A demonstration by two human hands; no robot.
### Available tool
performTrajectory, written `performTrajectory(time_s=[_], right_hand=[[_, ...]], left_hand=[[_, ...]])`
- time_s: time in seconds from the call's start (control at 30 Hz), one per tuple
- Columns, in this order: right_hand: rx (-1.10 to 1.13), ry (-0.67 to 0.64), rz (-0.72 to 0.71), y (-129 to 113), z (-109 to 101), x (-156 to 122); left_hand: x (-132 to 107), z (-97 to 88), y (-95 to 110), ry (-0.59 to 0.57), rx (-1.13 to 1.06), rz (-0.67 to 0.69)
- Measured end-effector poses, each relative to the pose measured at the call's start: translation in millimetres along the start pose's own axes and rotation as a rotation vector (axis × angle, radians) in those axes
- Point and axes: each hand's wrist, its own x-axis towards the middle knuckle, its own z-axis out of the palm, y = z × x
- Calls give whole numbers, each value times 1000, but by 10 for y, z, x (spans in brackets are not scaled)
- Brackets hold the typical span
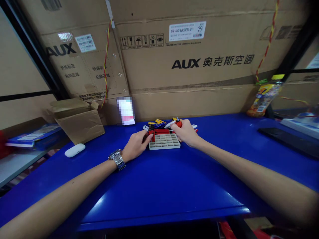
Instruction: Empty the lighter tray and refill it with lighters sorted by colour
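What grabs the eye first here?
The large brown AUX cartons standing behind the bright blue workbench dominate the view. At the bench's middle, the left hand, wearing a steel wristwatch, and the right hand flank a pale grid tray. A heap of small red, yellow and blue objects lies just behind the tray.

Soft glare on the blue tabletop (129,196) (edges warped)
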Motion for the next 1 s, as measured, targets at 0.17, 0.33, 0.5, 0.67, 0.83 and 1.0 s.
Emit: performTrajectory(time_s=[0.17,0.33,0.5,0.67,0.83,1.0], right_hand=[[-12,25,-14,8,-13,18],[-72,37,-15,51,-37,41],[-44,15,-37,27,-41,24],[148,-112,-75,25,24,50],[194,-192,-212,-54,156,-40],[150,-250,-350,-193,268,-179]], left_hand=[[1,-8,9,-4,2,4],[-5,-10,23,4,25,-6],[-11,-27,62,29,35,-110],[-30,-42,93,44,6,-20],[-48,-52,101,-5,-50,60],[-59,-58,84,-2,-52,167]])
